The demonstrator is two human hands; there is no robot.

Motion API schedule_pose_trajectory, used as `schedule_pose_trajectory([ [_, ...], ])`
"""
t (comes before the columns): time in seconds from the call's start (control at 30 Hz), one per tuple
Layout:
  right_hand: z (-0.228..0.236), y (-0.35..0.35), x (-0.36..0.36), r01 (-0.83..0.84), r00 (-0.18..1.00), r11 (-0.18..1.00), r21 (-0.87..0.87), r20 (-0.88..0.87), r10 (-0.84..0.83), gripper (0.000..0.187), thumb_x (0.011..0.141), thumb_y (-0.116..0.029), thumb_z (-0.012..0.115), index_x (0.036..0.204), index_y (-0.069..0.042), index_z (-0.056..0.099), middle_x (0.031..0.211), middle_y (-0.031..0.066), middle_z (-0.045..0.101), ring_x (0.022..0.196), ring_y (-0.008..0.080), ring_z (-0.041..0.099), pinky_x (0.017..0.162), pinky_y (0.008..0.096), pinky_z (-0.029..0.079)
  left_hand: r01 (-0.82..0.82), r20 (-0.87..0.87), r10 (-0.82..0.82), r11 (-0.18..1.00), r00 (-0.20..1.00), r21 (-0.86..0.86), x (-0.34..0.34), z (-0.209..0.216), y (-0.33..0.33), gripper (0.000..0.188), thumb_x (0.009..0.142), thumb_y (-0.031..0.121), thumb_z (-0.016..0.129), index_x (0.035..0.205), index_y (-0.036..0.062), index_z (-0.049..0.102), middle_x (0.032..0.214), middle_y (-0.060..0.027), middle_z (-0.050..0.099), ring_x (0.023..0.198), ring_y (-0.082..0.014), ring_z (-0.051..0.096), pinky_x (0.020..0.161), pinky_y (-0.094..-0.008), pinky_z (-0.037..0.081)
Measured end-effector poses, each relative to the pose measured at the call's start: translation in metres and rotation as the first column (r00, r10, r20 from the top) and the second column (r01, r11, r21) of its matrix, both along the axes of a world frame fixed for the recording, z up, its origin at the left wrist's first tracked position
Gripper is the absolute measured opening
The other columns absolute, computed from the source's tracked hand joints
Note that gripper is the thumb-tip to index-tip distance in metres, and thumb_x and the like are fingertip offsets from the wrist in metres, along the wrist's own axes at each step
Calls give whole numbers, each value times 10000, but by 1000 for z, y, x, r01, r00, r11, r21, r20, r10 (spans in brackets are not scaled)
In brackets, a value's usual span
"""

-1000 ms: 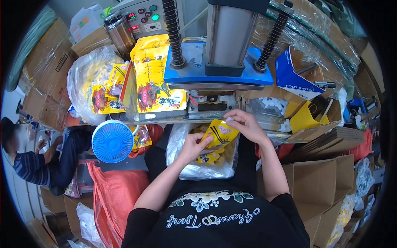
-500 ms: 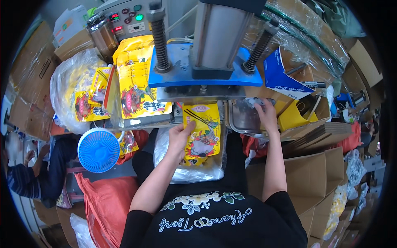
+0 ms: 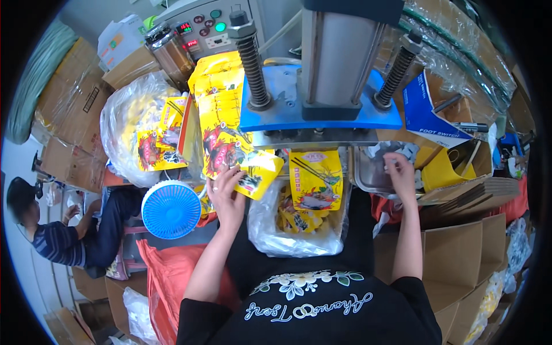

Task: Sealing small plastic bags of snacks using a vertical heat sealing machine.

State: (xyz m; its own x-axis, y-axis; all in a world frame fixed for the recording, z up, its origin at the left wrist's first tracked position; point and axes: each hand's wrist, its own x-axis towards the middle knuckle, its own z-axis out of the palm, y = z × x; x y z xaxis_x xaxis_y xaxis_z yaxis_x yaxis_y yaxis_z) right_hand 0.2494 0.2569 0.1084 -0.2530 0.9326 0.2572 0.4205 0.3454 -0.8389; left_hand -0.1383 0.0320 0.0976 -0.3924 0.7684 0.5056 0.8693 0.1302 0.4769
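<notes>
A yellow printed pouch (image 3: 315,181) lies flat under the blue plate of the press (image 3: 322,118), with no hand on it. My left hand (image 3: 226,194) is left of it, fingers gripping the lower edge of another yellow pouch (image 3: 260,171) at the foot of a stack of pouches (image 3: 221,121). My right hand (image 3: 399,172) reaches into a metal tray (image 3: 363,179) of small white packets (image 3: 397,150). Its fingertips are down among the packets, hiding what they grip. A clear bag of filled pouches (image 3: 296,233) rests in my lap.
A blue round fan (image 3: 171,209) stands at my left, with a big clear bag of yellow pouches (image 3: 138,135) behind it. The control panel (image 3: 207,29) is at the back. Open cardboard boxes (image 3: 460,253) crowd my right. Another person (image 3: 63,236) sits at the far left.
A second ago both hands held the yellow pouch over my lap. It now lies under the press. My left hand moved left to the stack and my right hand went into the tray.
</notes>
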Motion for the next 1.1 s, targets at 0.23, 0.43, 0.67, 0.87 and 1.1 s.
schedule_pose_trajectory([
  [0.23, 21, -30, -24, -33, 952, 959, -282, -301, -56, 364, 897, -12, 588, 1260, -4, 554, 1126, 76, 643, 1001, 148, 623, 897, 273, 481, 123, 752, -237, 971, 615, 205, 35, 61, -6, 114, 852, 33, 661, 949, -28, 656, 884, -63, 659, 809, -107, 595, 758, -250, 463],
  [0.43, 59, -81, -91, -471, 834, 845, -255, -441, 332, 221, 886, 5, 602, 1106, -5, 589, 1093, 69, 665, 1036, 132, 610, 912, 261, 463, 241, 793, -122, 970, 597, -33, 74, 19, -5, 185, 785, 103, 763, 899, -33, 710, 807, -46, 669, 766, -82, 592, 692, -233, 453],
  [0.67, 51, -96, -117, -665, 747, 629, -402, -365, 556, 254, 888, -66, 638, 1121, 5, 566, 1110, 107, 668, 1056, 145, 605, 904, 288, 476, 404, 836, -274, 912, 475, 69, 97, -13, -7, 168, 859, 119, 702, 915, -40, 701, 821, -45, 674, 756, -78, 596, 678, -234, 471],
  [0.87, 41, -73, -110, -323, 937, 945, -50, -158, 312, 394, 862, -110, 671, 1225, -24, 547, 1064, 89, 677, 975, 176, 632, 841, 293, 498, 313, 918, -144, 949, 370, 22, 96, 3, 30, 295, 901, 240, 664, 903, -54, 687, 789, -79, 694, 632, -82, 613, 587, -249, 502],
  [1.1, 10, 10, -32, 34, 991, 999, -38, 128, -29, 346, 915, -227, 626, 1175, 1, 608, 875, 82, 661, 722, 132, 632, 621, 265, 510, 141, 959, -80, 983, -271, 122, 102, 26, 69, 241, 899, 149, 657, 933, -89, 641, 862, -154, 693, 704, -187, 685, 621, -286, 545],
])
